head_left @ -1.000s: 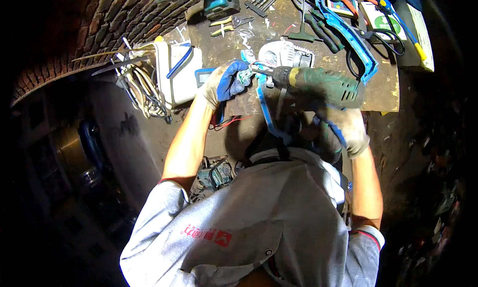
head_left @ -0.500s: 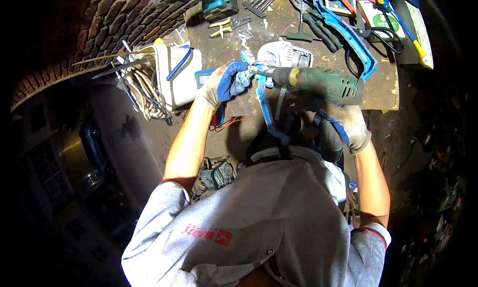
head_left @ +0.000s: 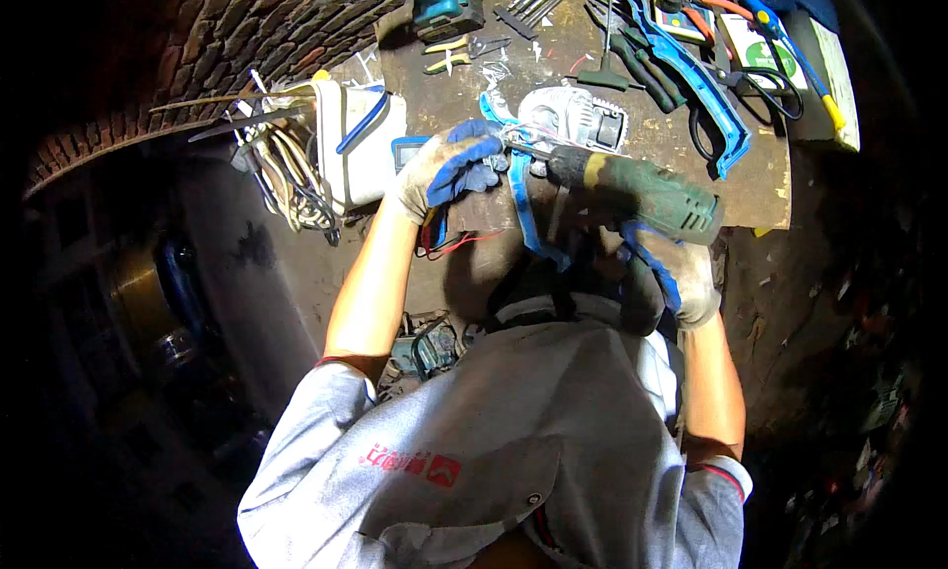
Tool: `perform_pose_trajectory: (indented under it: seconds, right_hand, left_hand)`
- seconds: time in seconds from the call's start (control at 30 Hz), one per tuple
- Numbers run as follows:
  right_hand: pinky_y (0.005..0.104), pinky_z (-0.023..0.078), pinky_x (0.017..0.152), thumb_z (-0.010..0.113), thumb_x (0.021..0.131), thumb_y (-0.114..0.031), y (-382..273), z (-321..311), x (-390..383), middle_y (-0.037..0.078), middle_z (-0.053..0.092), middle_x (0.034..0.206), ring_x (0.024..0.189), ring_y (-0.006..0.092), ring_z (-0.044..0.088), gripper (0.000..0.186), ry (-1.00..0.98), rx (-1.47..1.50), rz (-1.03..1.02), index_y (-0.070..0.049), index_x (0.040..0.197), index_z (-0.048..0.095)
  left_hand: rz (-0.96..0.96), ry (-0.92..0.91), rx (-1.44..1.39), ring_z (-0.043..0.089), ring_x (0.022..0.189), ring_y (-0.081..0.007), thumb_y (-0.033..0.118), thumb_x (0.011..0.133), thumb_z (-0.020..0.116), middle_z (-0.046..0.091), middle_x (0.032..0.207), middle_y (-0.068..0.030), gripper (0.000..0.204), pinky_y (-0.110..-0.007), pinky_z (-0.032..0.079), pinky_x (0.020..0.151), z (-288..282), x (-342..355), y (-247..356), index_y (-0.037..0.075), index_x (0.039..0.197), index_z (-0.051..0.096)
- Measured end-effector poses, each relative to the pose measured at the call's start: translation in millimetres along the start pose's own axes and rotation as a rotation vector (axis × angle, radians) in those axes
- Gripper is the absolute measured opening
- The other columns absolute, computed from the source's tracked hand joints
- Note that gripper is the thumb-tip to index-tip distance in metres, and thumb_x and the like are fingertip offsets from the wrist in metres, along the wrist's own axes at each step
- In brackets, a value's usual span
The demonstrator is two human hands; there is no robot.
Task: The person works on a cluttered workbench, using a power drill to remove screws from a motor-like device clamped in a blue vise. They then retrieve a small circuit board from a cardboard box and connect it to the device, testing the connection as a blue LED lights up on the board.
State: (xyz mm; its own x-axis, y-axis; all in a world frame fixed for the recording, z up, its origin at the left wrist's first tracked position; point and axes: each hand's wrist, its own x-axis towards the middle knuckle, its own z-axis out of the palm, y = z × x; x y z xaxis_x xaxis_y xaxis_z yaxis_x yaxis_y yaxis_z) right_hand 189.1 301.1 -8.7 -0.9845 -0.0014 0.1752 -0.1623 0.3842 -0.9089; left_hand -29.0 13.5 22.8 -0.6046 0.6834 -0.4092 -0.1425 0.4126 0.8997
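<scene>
My left hand [head_left: 456, 170], in a white and blue work glove, has its fingers closed at the tip of a drill bit [head_left: 527, 150]. A small circuit board showed between those fingers a moment ago; now they mostly hide it. Gloved likewise, my right hand [head_left: 683, 273] is wrapped round the handle of a green power drill [head_left: 647, 196], its body pointing left. Just beyond the bit lies a grey metal gear housing [head_left: 571, 117] with thin wires beside it. A narrow blue plastic casing piece [head_left: 523, 205] hangs toward me from under the left fingers.
Past the housing, the wooden table [head_left: 681, 134] holds a T-handled tool [head_left: 604, 75], another blue casing half [head_left: 691, 70] and yellow-handled pliers [head_left: 449, 59]. A teal cordless tool [head_left: 444, 11] lies far left. Near my left forearm stand a white container [head_left: 360, 164] and coiled cables [head_left: 281, 174].
The drill has tilted, its rear end swinging toward me, and my right hand has come nearer with it. The left fingers have shifted slightly right and now cover the circuit board.
</scene>
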Motion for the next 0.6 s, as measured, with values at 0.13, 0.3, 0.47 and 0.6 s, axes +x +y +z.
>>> perform_pose_trajectory:
  seconds: [0.13,0.3,0.47,0.6]
  right_hand:
    - [0.0297,0.053,0.071,0.063,0.087,-0.003,-32,2,-3,0.011,0.068,0.102,0.082,0.0165,0.064,0.033,0.210,0.930,0.736,0.003,0.119,0.059]
    - [0.0286,0.051,0.062,0.062,0.088,-0.004,-38,6,-4,0.013,0.069,0.100,0.071,0.0160,0.062,0.032,0.267,0.930,0.797,0.002,0.120,0.059]
    - [0.0281,0.051,0.063,0.064,0.089,-0.006,-42,9,-8,0.013,0.069,0.100,0.072,0.0161,0.063,0.030,0.285,0.834,0.692,0.002,0.117,0.061]
    - [0.0282,0.053,0.066,0.063,0.090,-0.004,-40,11,-15,0.014,0.069,0.102,0.076,0.0167,0.064,0.027,0.265,0.856,0.758,0.004,0.116,0.061]
  left_hand:
    - [-0.177,0.124,-0.276,0.063,0.087,-0.0121,0.006,0.086,0.068,0.065,0.099,-0.0062,0.032,-0.027,0.055,0.072,7,3,6,0.000,0.115,0.060]
    - [-0.063,0.221,0.408,0.058,0.086,-0.0144,0.013,0.075,0.071,0.065,0.098,-0.0074,0.042,-0.030,0.049,0.082,25,5,42,0.002,0.114,0.060]
    - [-0.055,0.337,0.551,0.061,0.103,-0.0299,0.019,0.069,0.075,0.065,0.109,-0.0160,0.055,-0.039,0.047,0.093,38,8,29,0.004,0.119,0.057]
    - [-0.031,0.336,0.410,0.062,0.101,-0.0319,0.019,0.070,0.076,0.065,0.107,-0.0171,0.049,-0.040,0.048,0.091,38,8,15,0.005,0.114,0.060]
